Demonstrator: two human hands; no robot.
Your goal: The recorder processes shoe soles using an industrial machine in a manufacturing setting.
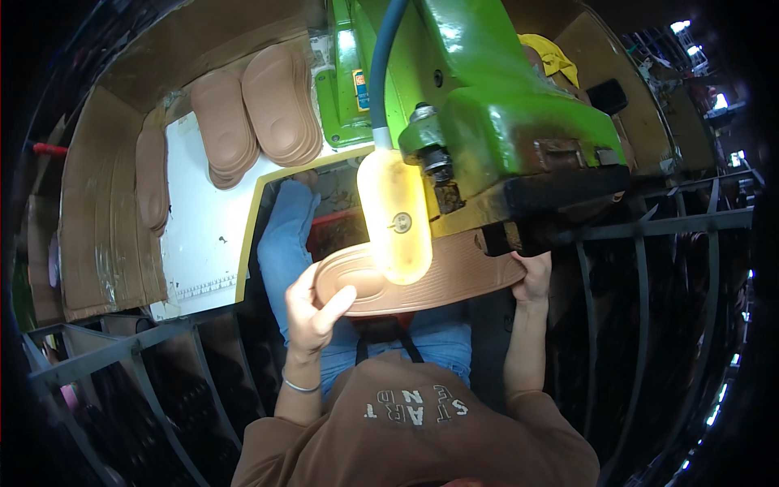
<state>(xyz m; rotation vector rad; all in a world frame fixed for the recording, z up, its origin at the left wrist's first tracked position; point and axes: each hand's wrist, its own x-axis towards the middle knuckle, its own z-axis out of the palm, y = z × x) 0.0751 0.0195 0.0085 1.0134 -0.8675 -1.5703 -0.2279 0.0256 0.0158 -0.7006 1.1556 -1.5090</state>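
A brown shoe insole (454, 280) is held flat between both hands, just under the head of a green machine (503, 122) and above the person's lap. The left hand (312, 312) is closed on the rounded heel end of the insole, with the thumb pressed on its upper face and the fingers curled beneath. The right hand (534, 274) is gripping the far end, where the insole passes under the dark lower part of the machine; only the knuckles and wrist are seen there, and the fingertips are hidden. A glowing, oblong yellowish lamp cover (395, 215) hangs from a blue-grey hose (381, 65) in front of the machine and covers the middle of the insole. A thin bracelet (300, 386) is worn on the left wrist. To the left, on a white bench (203, 219) with a yellow edge, 2 stacks of brown insoles (251, 114) are laid side by side near the base of the machine, and 1 more brown insole (152, 174) lies at the left rim of the bench, against cardboard walls (101, 227). Blue jeans (284, 243) are seen below the insole, and a brown hooded top fills the lower edge. Dark metal rails (641, 235) run along the right and lower left.
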